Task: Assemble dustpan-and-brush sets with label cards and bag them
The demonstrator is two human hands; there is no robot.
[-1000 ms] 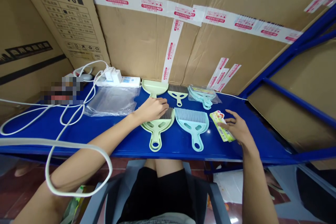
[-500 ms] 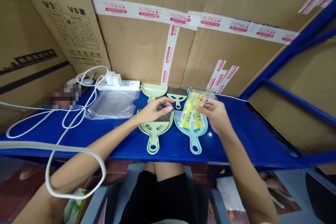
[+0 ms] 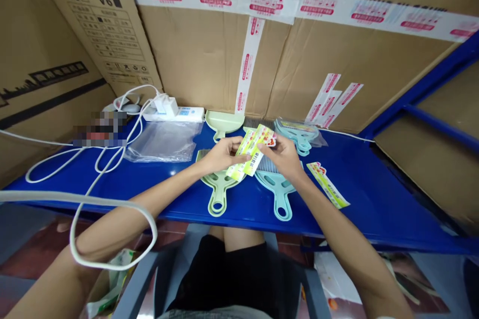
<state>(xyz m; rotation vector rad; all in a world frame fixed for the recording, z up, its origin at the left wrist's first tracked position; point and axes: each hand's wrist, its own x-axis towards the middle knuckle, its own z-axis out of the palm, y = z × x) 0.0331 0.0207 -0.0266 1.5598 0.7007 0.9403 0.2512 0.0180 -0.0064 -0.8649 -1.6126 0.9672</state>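
My left hand (image 3: 221,154) pinches a yellow-green and white printed label card (image 3: 238,165) between thumb and fingers. A second label card (image 3: 258,152) is gripped by my right hand (image 3: 286,158); the two cards overlap. Below them on the blue table lie a green dustpan with brush (image 3: 217,193), at left, and a light-blue dustpan with brush (image 3: 280,194), at right. Both handles point toward me, and the hands and cards partly cover both sets. Another label card (image 3: 328,185) lies flat, right of the light-blue set.
Behind sit a green dustpan (image 3: 225,121), a dark-bristled brush (image 3: 258,123) and a bagged light-blue set (image 3: 299,135). Clear plastic bags (image 3: 164,143) lie at left, near a power strip (image 3: 190,114). A white cable (image 3: 112,202) loops over my left forearm. Cardboard (image 3: 202,55) walls the back.
My right hand has moved left with the cards. My left hand, then holding nothing, now grips one. A card now shows on the table at right. The camera view has shifted slightly.
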